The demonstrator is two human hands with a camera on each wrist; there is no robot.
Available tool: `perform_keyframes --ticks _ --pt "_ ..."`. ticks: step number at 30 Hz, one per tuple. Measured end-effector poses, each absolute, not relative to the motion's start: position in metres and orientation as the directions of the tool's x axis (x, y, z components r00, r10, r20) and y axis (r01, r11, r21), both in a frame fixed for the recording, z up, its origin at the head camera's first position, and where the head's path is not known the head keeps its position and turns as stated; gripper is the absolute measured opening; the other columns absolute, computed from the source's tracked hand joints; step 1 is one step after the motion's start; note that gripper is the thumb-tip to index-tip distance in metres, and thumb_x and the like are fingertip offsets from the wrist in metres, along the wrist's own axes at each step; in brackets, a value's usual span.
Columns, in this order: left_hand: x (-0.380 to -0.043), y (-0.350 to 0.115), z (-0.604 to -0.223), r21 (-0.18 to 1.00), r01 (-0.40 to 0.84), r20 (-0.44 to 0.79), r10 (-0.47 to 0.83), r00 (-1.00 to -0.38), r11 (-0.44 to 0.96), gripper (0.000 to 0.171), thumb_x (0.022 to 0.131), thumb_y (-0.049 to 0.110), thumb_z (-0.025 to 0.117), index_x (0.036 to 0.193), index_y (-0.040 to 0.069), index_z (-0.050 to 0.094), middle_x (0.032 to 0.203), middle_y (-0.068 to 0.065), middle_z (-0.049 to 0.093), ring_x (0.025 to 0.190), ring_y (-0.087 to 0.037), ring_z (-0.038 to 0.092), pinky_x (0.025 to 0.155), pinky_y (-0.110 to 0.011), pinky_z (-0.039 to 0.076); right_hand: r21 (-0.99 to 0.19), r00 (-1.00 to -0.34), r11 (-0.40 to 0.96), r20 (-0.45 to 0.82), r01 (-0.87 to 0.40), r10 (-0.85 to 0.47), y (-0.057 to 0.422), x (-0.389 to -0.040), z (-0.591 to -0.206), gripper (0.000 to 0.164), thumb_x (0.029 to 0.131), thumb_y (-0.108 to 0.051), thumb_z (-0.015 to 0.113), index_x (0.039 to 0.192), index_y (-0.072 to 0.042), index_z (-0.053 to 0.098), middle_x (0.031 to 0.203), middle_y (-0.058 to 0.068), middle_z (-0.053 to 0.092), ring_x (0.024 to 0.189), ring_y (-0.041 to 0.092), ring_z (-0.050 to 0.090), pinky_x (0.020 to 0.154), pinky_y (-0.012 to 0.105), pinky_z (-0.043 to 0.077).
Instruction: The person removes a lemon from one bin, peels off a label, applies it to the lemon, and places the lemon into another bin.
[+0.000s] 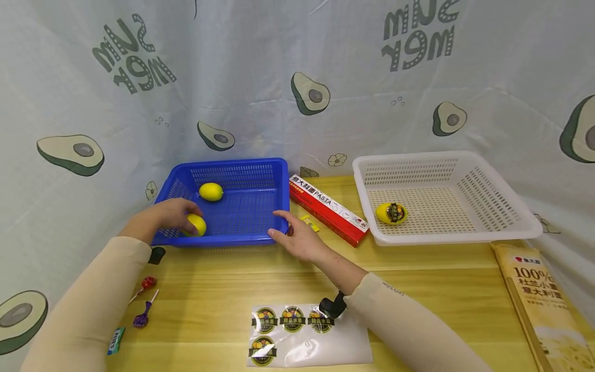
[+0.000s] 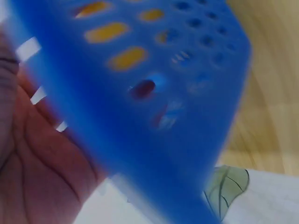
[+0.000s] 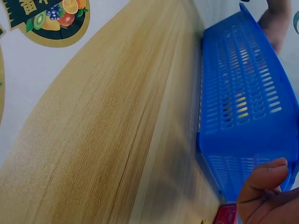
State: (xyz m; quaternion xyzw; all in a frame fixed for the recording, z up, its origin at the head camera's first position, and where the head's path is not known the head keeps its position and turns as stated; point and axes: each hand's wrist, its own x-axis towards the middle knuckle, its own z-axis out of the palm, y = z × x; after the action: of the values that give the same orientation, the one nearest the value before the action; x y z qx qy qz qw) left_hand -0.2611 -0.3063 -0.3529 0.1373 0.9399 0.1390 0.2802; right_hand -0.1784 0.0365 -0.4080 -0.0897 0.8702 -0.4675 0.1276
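In the head view, my left hand point(image 1: 176, 213) reaches over the left side of a blue basket point(image 1: 241, 240) and grips a yellow lemon point(image 1: 198, 225) near its front left corner. A second lemon point(image 1: 211, 191) lies farther back in that basket. My right hand point(image 1: 302, 238) holds the basket's right front corner, thumb and fingers at the rim. The right wrist view shows the thumb point(image 3: 268, 175) by this corner; the other fingers are mostly hidden. In the blurred left wrist view, the palm point(image 2: 42, 158) is beside the basket wall, and yellow shows through its holes.
A white basket point(image 1: 457, 238) at right holds a lemon with a label point(image 1: 391, 213). Between the baskets lies a red pasta box point(image 1: 327, 209). A sticker sheet point(image 1: 325, 349) is in front, lollipops point(image 1: 141, 320) at left, and a noodle bag point(image 1: 541, 294) at far right.
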Motion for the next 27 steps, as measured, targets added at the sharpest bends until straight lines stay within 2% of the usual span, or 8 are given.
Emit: perform_keyframes --ticks 5,8,13,16,20,24,27 --pt "-0.25 -0.302 -0.34 0.432 0.183 -0.312 0.337 -0.888 0.883 0.058 0.086 0.032 0.081 0.136 0.008 0.063 0.14 -0.023 0.054 0.119 -0.04 0.051 0.1 -0.059 0.046 -0.84 -0.953 0.543 -0.145 -0.024 -0.268 0.036 -0.177 -0.408 0.055 0.098 -0.041 0.067 0.148 -0.025 0.05 0.084 0.005 0.057 0.074 0.017 0.052 0.061 0.026 0.041" --pt "-0.237 -0.297 -0.329 0.494 0.214 -0.177 0.338 -0.924 0.843 0.057 0.087 0.031 0.081 0.136 0.008 0.062 0.139 -0.022 0.05 0.115 -0.038 0.052 0.095 -0.051 0.05 -0.84 -0.953 0.543 -0.147 -0.021 -0.264 0.035 -0.177 -0.408 0.055 0.098 -0.041 0.068 0.148 -0.026 0.051 0.083 0.005 0.057 0.074 0.017 0.052 0.059 0.026 0.04" --pt "-0.2 -0.284 -0.309 0.612 0.27 0.01 0.334 -0.942 0.743 0.06 0.089 0.022 0.08 0.139 0.003 0.054 0.133 -0.02 0.049 0.102 -0.031 0.053 0.082 -0.027 0.051 -0.843 -0.954 0.538 -0.148 -0.015 -0.26 0.035 -0.176 -0.409 0.055 0.097 -0.041 0.068 0.147 -0.026 0.051 0.084 0.005 0.057 0.074 0.017 0.052 0.06 0.026 0.04" --pt "-0.172 -0.276 -0.306 0.678 0.259 0.053 0.306 -0.951 0.688 0.062 0.089 0.019 0.08 0.141 0.005 0.049 0.134 -0.019 0.049 0.097 -0.028 0.054 0.076 -0.02 0.05 -0.848 -0.954 0.531 -0.152 -0.009 -0.259 0.034 -0.177 -0.409 0.055 0.097 -0.04 0.069 0.147 -0.025 0.051 0.084 0.005 0.057 0.075 0.017 0.052 0.06 0.026 0.04" --pt "-0.137 -0.262 -0.319 0.752 0.294 0.113 0.324 -0.939 0.59 0.058 0.087 0.012 0.081 0.136 0.007 0.05 0.131 -0.015 0.053 0.099 -0.022 0.058 0.081 -0.018 0.052 -0.863 -0.953 0.505 -0.153 0.001 -0.26 0.038 -0.177 -0.406 0.058 0.097 -0.04 0.069 0.149 -0.026 0.049 0.084 0.006 0.056 0.07 0.017 0.051 0.057 0.025 0.039" --pt "-0.111 -0.242 -0.346 0.808 0.38 0.182 0.423 -0.888 0.451 0.053 0.084 0.004 0.082 0.129 0.01 0.056 0.126 -0.009 0.057 0.104 -0.012 0.057 0.088 -0.02 0.052 -0.88 -0.959 0.475 -0.139 0.005 -0.247 0.052 -0.169 -0.399 0.06 0.097 -0.041 0.068 0.152 -0.03 0.046 0.089 0.007 0.056 0.07 0.018 0.051 0.056 0.026 0.038" --pt "-0.098 -0.225 -0.367 0.844 0.379 0.154 0.505 -0.849 0.38 0.054 0.082 0.007 0.083 0.129 0.012 0.058 0.126 -0.008 0.059 0.106 -0.013 0.057 0.088 -0.026 0.053 -0.882 -0.957 0.472 -0.124 -0.016 -0.263 0.071 -0.154 -0.394 0.059 0.098 -0.04 0.067 0.152 -0.03 0.046 0.094 0.008 0.058 0.075 0.019 0.052 0.059 0.027 0.04"
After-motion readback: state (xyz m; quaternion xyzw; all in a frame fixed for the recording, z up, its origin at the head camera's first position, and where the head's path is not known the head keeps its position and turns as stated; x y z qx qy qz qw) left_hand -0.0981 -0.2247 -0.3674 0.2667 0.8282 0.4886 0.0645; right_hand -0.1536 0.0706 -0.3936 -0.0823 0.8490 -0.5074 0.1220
